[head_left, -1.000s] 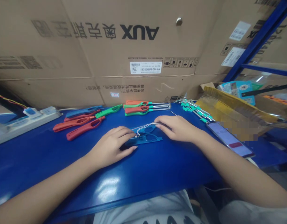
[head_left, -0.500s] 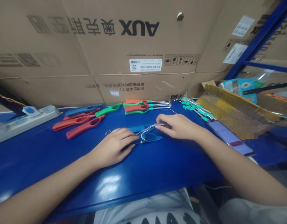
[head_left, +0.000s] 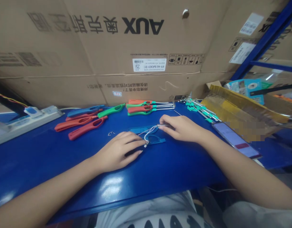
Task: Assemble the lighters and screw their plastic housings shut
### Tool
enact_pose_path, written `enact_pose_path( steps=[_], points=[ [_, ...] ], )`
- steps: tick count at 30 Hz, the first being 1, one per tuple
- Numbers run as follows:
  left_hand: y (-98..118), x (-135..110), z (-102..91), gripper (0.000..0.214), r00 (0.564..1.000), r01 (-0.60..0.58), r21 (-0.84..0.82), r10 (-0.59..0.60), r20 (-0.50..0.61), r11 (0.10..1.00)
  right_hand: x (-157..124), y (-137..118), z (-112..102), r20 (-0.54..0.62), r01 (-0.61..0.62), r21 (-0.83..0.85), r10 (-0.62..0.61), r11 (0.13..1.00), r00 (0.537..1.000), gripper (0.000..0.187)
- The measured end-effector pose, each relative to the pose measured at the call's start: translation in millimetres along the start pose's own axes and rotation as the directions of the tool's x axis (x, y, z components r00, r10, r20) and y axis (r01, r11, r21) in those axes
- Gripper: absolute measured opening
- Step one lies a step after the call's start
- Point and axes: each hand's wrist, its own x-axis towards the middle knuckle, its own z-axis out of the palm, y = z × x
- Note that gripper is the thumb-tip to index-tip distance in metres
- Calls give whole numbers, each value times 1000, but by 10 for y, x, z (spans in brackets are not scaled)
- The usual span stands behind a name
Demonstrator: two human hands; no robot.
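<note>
On the blue table lie translucent blue lighter handle halves, the cavity of the nearer one facing up. A bundle of white wires arches over them and ends in a small white tip beside my left fingertips. My left hand rests over the left end of the halves, fingers stretched and thumb apart; its index finger reaches the wire end, partly hiding it. My right hand pinches the metal lighter tube at the wires' other end, and the fingers cover most of it. Small loose screws lie just beyond my left hand.
Red, blue and green lighter handles lie at the back left, near a white power strip. Assembled lighters stand behind my hands. Metal tubes with green parts, a phone and an open carton are at right.
My left thumb has moved away from the fingers, and the left hand has opened slightly. The wire end now shows beside its fingertips. My right hand keeps its pinch.
</note>
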Motion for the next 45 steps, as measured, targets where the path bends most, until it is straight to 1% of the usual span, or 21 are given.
enact_pose_path(
  steps=[3, 6, 8, 10, 13, 16, 17, 19, 21, 23, 24, 28, 31, 34, 38, 41, 45],
  points=[
    [10, -18, -1, 39, 998, -57, -39, 57, -17, 998, 5, -2, -10, 68, 10, 41, -13, 999, 998, 23],
    [30, -30, 20, 39, 995, -99, -40, 98, -23, 994, 8, -17, -14, 129, 18, 84, -29, 996, 991, 24],
    [54, -30, 47, 38, 994, -102, -36, 100, -36, 994, 8, -24, -10, 154, 25, 120, -43, 993, 987, 24],
    [90, -19, 72, 35, 993, -79, -43, 75, -86, 996, 6, -27, -7, 181, 26, 174, -58, 984, 982, 23],
    [155, 20, 81, 29, 974, -14, -89, -7, -228, 996, 3, -33, -11, 215, 20, 270, -80, 963, 973, 25],
    [203, 68, 52, 16, 938, 114, -166, -161, -307, 980, -4, -47, -28, 240, 30, 341, -118, 939, 964, 28],
    [211, 79, 43, 12, 920, 165, -196, -222, -322, 967, -7, -53, -33, 249, 36, 358, -133, 933, 959, 29],
    [215, 89, 37, 14, 882, 252, -278, -338, -329, 927, -16, -62, -38, 256, 47, 379, -154, 924, 954, 30],
    [205, 87, 51, 15, 863, 290, -370, -408, -298, 883, -34, -61, -27, 240, 57, 388, -160, 920, 957, 29],
    [181, 80, 82, 17, 871, 292, -425, -422, -252, 857, -64, -47, -1, 203, 63, 390, -153, 919, 967, 28],
    [165, 78, 98, 19, 878, 292, -425, -416, -235, 857, -82, -34, 16, 179, 66, 394, -147, 917, 973, 27],
    [79, 86, 145, 22, 909, 286, -297, -356, -219, 911, -158, 43, 88, 105, 62, 423, -117, 904, 988, 27],
    [19, 95, 151, 27, 942, 242, -194, -278, -187, 951, -183, 91, 124, 128, 45, 414, -106, 909, 986, 26],
    [-10, 96, 148, 27, 963, 209, -131, -227, -144, 969, -181, 111, 137, 152, 42, 380, -107, 924, 983, 26],
    [-6, 86, 140, 27, 969, 194, -118, -209, -133, 974, -179, 114, 136, 141, 70, 350, -126, 934, 982, 23],
    [-2, 77, 131, 28, 969, 193, -125, -209, -133, 973, -185, 121, 137, 125, 63, 348, -113, 935, 986, 21],
    [-11, 67, 128, 29, 973, 177, -124, -193, -124, 976, -192, 140, 140, 134, 50, 343, -102, 938, 986, 21]
  ],
)
